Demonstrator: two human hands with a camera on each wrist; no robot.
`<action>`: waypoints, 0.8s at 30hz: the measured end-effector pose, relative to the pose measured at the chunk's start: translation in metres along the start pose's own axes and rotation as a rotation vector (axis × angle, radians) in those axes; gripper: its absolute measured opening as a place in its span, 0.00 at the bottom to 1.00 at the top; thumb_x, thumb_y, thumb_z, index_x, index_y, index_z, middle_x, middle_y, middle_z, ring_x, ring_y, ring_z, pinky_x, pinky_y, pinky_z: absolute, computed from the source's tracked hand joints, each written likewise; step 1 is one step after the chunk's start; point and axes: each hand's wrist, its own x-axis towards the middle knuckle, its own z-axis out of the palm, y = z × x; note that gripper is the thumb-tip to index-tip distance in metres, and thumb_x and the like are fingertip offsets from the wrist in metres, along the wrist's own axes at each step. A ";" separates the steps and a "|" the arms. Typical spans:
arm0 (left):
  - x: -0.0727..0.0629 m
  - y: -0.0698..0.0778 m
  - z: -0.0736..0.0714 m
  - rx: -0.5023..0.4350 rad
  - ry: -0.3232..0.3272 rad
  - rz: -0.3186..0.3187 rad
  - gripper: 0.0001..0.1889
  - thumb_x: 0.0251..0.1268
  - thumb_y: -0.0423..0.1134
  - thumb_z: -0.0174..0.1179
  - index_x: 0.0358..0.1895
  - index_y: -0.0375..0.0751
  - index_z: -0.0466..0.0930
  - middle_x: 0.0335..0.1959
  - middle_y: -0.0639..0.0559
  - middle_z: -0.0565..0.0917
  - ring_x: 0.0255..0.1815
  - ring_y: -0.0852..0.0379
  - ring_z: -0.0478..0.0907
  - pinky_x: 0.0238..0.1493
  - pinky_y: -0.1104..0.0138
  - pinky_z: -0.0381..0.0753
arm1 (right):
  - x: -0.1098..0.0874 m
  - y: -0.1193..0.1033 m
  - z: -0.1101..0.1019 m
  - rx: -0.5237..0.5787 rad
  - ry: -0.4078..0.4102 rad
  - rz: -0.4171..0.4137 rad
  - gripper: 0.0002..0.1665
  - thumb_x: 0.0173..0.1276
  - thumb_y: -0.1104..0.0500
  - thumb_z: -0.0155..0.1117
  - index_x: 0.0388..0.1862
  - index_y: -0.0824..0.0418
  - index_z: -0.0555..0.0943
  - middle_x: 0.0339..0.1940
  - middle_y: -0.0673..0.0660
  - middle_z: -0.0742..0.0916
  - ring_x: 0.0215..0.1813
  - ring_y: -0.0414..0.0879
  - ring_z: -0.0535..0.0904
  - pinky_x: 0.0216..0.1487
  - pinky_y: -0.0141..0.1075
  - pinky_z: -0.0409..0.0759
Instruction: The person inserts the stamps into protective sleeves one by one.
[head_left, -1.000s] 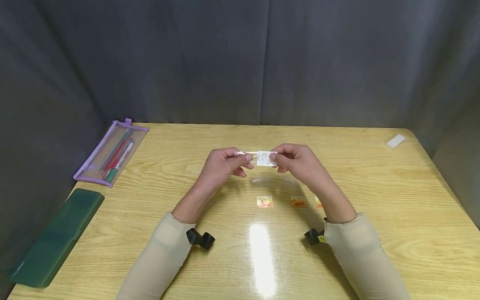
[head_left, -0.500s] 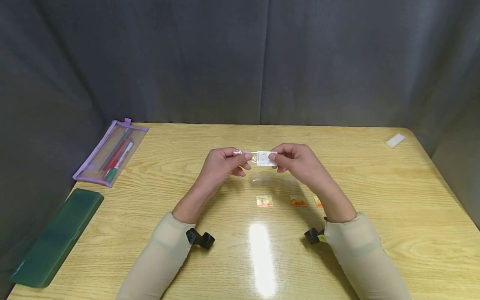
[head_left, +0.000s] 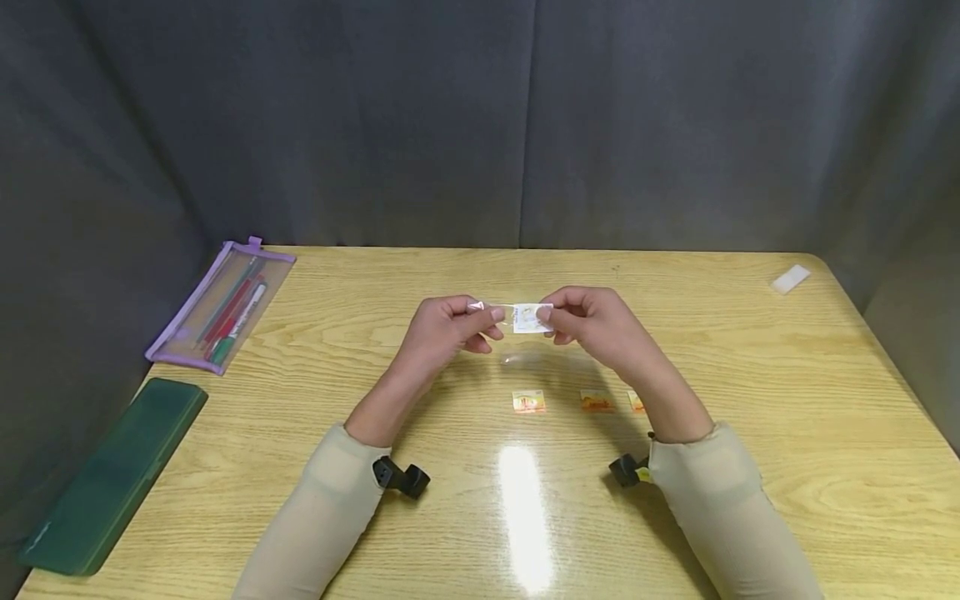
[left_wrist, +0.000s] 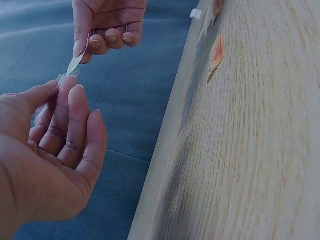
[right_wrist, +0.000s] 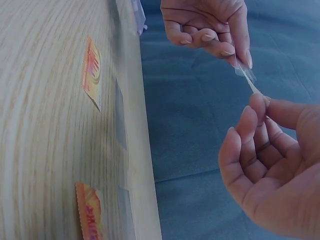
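Observation:
Both hands are raised over the middle of the table, facing each other. My right hand (head_left: 588, 321) pinches a small pale stamp (head_left: 527, 318) between thumb and fingers, its back towards the head camera. Thumb and fingers of my left hand (head_left: 450, 329) pinch a clear plastic sleeve (right_wrist: 241, 71). The stamp's left edge meets the sleeve's end, overlapping it in the right wrist view; how far it sits inside I cannot tell. Below the hands lie two orange and yellow stamps (head_left: 528, 402), (head_left: 597, 402) and a third stamp (head_left: 636, 402), partly hidden by the right forearm.
Clear plastic strips (head_left: 525, 360) lie on the table (head_left: 375, 500) behind the stamps. To the left are a purple-edged mesh pouch (head_left: 225, 308) with pens and a dark green case (head_left: 112, 475). A small white block (head_left: 791, 279) lies at the far right.
Hands and stamp stay almost in place. The glints on the clear sleeve shift slightly, and the stamp tilts a little.

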 end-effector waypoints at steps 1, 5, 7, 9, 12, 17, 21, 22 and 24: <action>0.000 0.000 0.000 0.002 -0.001 -0.001 0.18 0.68 0.44 0.68 0.44 0.27 0.86 0.26 0.54 0.88 0.23 0.59 0.83 0.39 0.65 0.88 | 0.000 0.000 0.000 0.002 0.000 -0.001 0.13 0.76 0.55 0.62 0.48 0.63 0.84 0.36 0.56 0.85 0.39 0.48 0.81 0.49 0.43 0.84; 0.000 0.001 0.000 -0.005 -0.004 -0.015 0.14 0.67 0.43 0.68 0.45 0.33 0.88 0.28 0.52 0.89 0.23 0.59 0.83 0.38 0.66 0.88 | 0.000 0.000 0.000 0.010 0.011 -0.010 0.13 0.77 0.55 0.61 0.50 0.63 0.84 0.38 0.58 0.85 0.38 0.47 0.80 0.48 0.40 0.84; 0.001 0.001 0.001 -0.013 -0.007 -0.022 0.13 0.67 0.42 0.69 0.45 0.35 0.89 0.30 0.50 0.90 0.23 0.60 0.84 0.38 0.65 0.88 | 0.000 0.000 0.000 0.018 0.021 -0.015 0.13 0.77 0.55 0.60 0.50 0.62 0.83 0.39 0.60 0.85 0.38 0.47 0.80 0.46 0.39 0.83; 0.000 0.001 0.001 -0.018 -0.008 -0.026 0.12 0.66 0.41 0.69 0.46 0.36 0.90 0.31 0.49 0.90 0.23 0.59 0.84 0.38 0.65 0.89 | 0.000 0.000 -0.001 0.022 0.033 -0.018 0.13 0.77 0.55 0.60 0.51 0.62 0.83 0.41 0.62 0.85 0.38 0.47 0.80 0.45 0.37 0.83; 0.000 0.001 0.001 -0.018 -0.006 -0.019 0.12 0.66 0.40 0.69 0.45 0.35 0.90 0.31 0.48 0.91 0.23 0.59 0.85 0.38 0.64 0.89 | 0.000 0.000 -0.001 0.024 0.045 -0.020 0.13 0.77 0.55 0.61 0.51 0.62 0.84 0.42 0.63 0.86 0.37 0.47 0.80 0.44 0.36 0.83; -0.001 0.001 0.000 -0.025 0.007 -0.001 0.12 0.67 0.42 0.68 0.46 0.36 0.90 0.37 0.41 0.91 0.23 0.59 0.85 0.39 0.63 0.89 | 0.000 0.000 -0.002 0.028 0.032 -0.011 0.13 0.76 0.56 0.62 0.50 0.64 0.84 0.39 0.60 0.86 0.38 0.47 0.80 0.45 0.37 0.83; -0.001 0.001 -0.001 -0.017 -0.002 0.006 0.13 0.68 0.43 0.68 0.45 0.37 0.90 0.36 0.42 0.91 0.23 0.59 0.85 0.39 0.63 0.89 | 0.000 0.000 -0.002 0.014 0.016 -0.003 0.14 0.76 0.55 0.62 0.50 0.64 0.85 0.41 0.62 0.87 0.38 0.47 0.80 0.45 0.38 0.83; -0.001 0.001 -0.001 -0.014 -0.004 0.009 0.13 0.68 0.43 0.68 0.44 0.36 0.90 0.34 0.44 0.91 0.23 0.59 0.85 0.39 0.63 0.89 | 0.000 -0.001 -0.002 0.009 0.015 -0.003 0.14 0.76 0.55 0.62 0.50 0.64 0.85 0.41 0.63 0.87 0.38 0.47 0.80 0.45 0.38 0.83; 0.000 0.001 -0.001 -0.008 -0.003 0.013 0.13 0.68 0.43 0.67 0.43 0.36 0.90 0.29 0.49 0.90 0.22 0.59 0.84 0.39 0.63 0.89 | 0.000 -0.001 -0.002 0.000 0.016 0.000 0.14 0.76 0.55 0.62 0.50 0.63 0.85 0.42 0.65 0.87 0.39 0.48 0.80 0.45 0.39 0.82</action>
